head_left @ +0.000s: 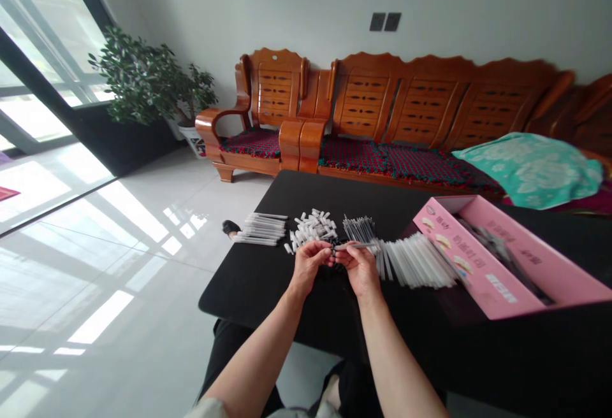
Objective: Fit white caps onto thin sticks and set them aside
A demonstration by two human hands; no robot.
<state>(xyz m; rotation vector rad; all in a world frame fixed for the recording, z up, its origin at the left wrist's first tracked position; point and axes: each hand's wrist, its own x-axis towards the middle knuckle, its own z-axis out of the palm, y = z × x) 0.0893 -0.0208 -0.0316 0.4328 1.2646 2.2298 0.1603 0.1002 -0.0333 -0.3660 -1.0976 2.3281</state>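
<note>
My right hand (pixel 359 270) is closed around a thin whitish pen barrel (pixel 352 246), which lies almost level and points left. At its left end, the fingertips of my left hand (pixel 308 265) are pinched together; whatever they hold is too small to make out. Small black pieces (pixel 337 266) lie on the table beneath and between my hands, partly hidden by them. Just beyond are a heap of white pen caps (pixel 314 225) and a bunch of dark-tipped pen refills (pixel 360 229). Many translucent pen barrels (pixel 417 261) lie in a fanned row right of my right hand.
A row of whitish pens (pixel 262 228) lies at the black table's (pixel 287 297) left edge. On the right stands an open pink box (pixel 478 276) with dark contents. Behind the table are a wooden bench (pixel 421 109) with a turquoise cloth (pixel 540 166) and a wooden armchair (pixel 275 90).
</note>
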